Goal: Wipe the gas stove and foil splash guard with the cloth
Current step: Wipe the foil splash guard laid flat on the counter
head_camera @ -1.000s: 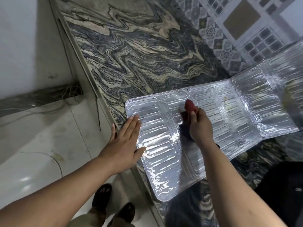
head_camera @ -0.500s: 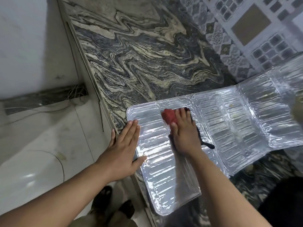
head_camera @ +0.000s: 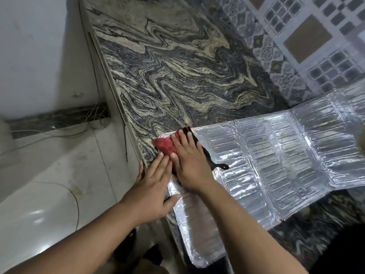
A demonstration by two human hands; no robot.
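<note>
- Our left hand (head_camera: 152, 189) lies flat and open on the near-left edge of the foil splash guard (head_camera: 272, 165), palm down and fingers together. It holds nothing; it only pins the sheet to the table (head_camera: 177, 72) where the table's front edge drops away to the floor (head_camera: 59, 175).
- Just beyond its fingertips is the cloth (head_camera: 165, 146), a red wad with a dark part trailing under the palm and out to the right. It sits on the guard's far-left corner, almost at the sheet's end.
- Our right hand (head_camera: 189, 165) presses flat on the cloth with fingers spread. That grip is a press rather than a pinch; we cannot tell whether any cloth is tucked under the palm. The two hands nearly touch.
- The relation that counts, as we judge it: the guard's long axis runs rightward and slightly away, so nearly all the unwiped foil lies to the right of the cloth. The next stroke likely goes that way, and the right hand is the one placed for it.
- Rightward the panels show brownish specks, then rise against the tiled wall (head_camera: 296, 36).
- The gas stove is not clearly in view.
</note>
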